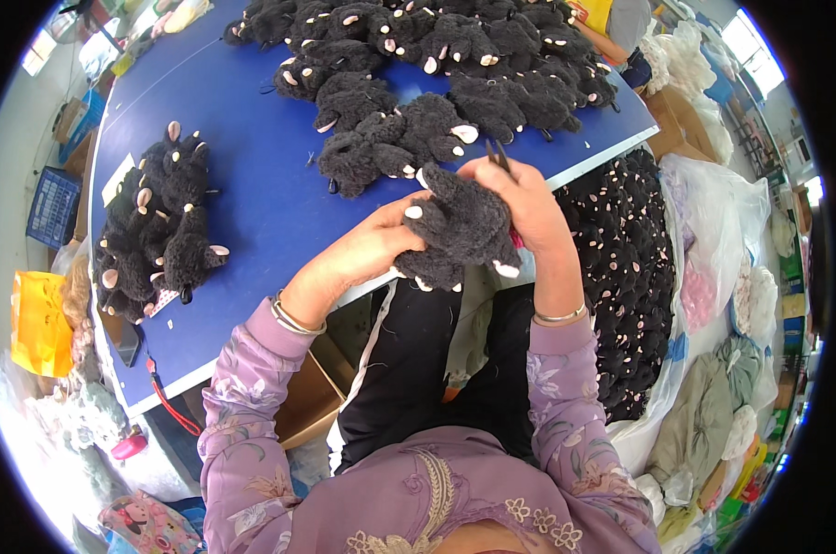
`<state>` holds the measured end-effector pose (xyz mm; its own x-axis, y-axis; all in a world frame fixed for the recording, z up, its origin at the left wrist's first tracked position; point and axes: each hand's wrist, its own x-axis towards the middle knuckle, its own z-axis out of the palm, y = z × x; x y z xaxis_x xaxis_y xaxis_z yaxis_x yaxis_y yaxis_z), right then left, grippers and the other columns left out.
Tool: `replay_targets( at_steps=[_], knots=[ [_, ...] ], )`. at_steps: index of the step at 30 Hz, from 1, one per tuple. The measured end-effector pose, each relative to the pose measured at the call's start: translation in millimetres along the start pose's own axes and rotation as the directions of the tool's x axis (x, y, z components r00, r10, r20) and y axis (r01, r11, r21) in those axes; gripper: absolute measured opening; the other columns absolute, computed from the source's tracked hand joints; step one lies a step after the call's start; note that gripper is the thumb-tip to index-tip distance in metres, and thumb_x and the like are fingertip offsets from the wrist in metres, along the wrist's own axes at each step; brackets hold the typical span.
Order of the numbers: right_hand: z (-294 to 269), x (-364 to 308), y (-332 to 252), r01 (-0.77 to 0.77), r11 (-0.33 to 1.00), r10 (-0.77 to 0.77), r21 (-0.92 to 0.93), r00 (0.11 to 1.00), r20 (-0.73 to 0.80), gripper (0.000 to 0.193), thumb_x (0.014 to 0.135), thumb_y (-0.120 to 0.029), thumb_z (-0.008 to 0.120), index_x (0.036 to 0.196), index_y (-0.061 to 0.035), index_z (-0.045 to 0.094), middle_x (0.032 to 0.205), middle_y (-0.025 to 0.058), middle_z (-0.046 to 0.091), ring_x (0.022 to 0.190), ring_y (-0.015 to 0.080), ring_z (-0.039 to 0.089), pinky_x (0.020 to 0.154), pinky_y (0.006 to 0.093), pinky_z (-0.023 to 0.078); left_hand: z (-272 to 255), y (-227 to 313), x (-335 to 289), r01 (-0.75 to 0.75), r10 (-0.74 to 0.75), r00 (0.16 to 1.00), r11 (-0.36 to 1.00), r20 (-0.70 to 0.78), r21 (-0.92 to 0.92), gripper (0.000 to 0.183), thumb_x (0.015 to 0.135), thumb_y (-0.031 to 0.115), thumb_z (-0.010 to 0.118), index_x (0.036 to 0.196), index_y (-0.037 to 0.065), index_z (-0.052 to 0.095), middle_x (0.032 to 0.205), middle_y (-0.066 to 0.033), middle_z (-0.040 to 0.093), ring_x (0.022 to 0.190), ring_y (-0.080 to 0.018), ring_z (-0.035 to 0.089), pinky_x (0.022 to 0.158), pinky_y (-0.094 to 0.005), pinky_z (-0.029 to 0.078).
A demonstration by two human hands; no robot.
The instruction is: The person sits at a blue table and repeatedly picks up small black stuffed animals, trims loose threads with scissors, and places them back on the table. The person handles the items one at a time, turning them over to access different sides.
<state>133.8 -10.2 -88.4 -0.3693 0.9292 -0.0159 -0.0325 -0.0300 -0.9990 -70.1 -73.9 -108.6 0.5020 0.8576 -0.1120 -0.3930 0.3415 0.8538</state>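
Note:
A fluffy black plush toy (469, 222) with white and pale pink tips hangs off the table's near edge, above my lap. My left hand (372, 245) grips it from the left, fingers partly hidden behind the fur. Closed around a pair of dark pointed snips (499, 159), my right hand (527, 203) presses against the toy's upper right side. The two tips stick up past its fingers, and a bit of red shows below the palm. Just beyond, more black plush toys (353, 162) lie on the blue table (261, 194).
A second cluster of plush toys (164, 222) sits at the table's left, near a red strap (169, 402). On the right, a large plastic bag (704, 212) adjoins a heap of black toys (621, 277). Another person's arm (601, 39) reaches in at the far right. A cardboard box (312, 397) stands below the table.

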Motion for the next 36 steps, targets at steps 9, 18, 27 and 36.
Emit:
replay_targets(
  at_steps=[9,18,27,36],
  knots=[
    [3,-4,-1,-0.039,0.999,0.037,-0.028,0.998,-0.055,0.031,0.090,-0.027,0.064,0.092,0.0037,0.063,0.082,-0.0003,0.061,0.072,0.0048,0.053,0.064,0.0223,0.045,7,3,8,0.047,-0.080,0.976,0.985,-0.203,-0.164,0.049,0.083,-0.004,0.040,0.133,-0.005,0.042,0.123,-0.0150,0.055,0.112,-0.0232,0.057,0.098,-0.0351,0.046],
    [-4,5,7,-0.246,0.966,0.252,0.081,0.964,-0.080,0.039,0.092,-0.037,0.061,0.092,0.0013,0.063,0.071,-0.0037,0.052,0.061,0.0026,0.045,0.054,0.0197,0.036,8,-1,14,-0.067,-0.009,0.927,0.980,-0.376,-0.187,0.045,0.087,-0.003,0.039,0.132,-0.003,0.043,0.121,-0.0149,0.056,0.110,-0.0235,0.058,0.095,-0.0359,0.048],
    [-7,3,21,-0.004,0.973,0.023,0.230,0.997,-0.079,0.021,0.089,-0.023,0.065,0.087,-0.0019,0.062,0.081,-0.0015,0.059,0.070,0.0047,0.053,0.061,0.0208,0.043,8,0,10,-0.052,0.045,0.988,0.998,-0.148,-0.041,0.051,0.094,0.021,0.057,0.134,-0.005,0.038,0.126,-0.0141,0.052,0.111,-0.0190,0.056,0.091,-0.0329,0.049],
    [-26,11,14,0.075,0.972,0.000,0.221,0.948,-0.318,0.021,0.089,-0.021,0.063,0.073,-0.0102,0.054,0.058,-0.0041,0.044,0.048,0.0039,0.037,0.044,0.0208,0.027,15,4,7,0.083,-0.069,0.997,0.816,-0.046,0.571,0.022,0.093,0.019,0.060,0.083,0.000,0.065,0.073,-0.0049,0.067,0.062,-0.0077,0.059,0.055,-0.0216,0.048]
  ],
)
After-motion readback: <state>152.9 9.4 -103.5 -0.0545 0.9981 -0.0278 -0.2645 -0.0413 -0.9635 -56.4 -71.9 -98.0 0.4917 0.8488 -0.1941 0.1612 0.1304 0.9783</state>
